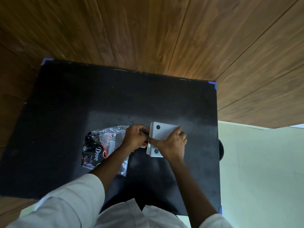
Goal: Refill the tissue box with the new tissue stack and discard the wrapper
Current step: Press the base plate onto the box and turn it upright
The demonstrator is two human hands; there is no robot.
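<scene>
A white tissue box (162,133) lies on the black table (115,99), its flat face with two dark round dots turned up. My right hand (172,143) presses down on the box's near right part. At the box's left edge my left hand (135,137) has its fingers curled, gripping that edge; what is between the fingers is hidden. A crumpled clear and black plastic wrapper (98,148) with "Dove" printed on it lies flat on the table to the left, partly under my left forearm. No tissue stack shows.
The table stands against a wooden panelled wall (164,30). Blue tape marks the table's corners (213,83). A pale floor (263,162) lies to the right of the table, with a dark round object (221,149) at the table's right edge.
</scene>
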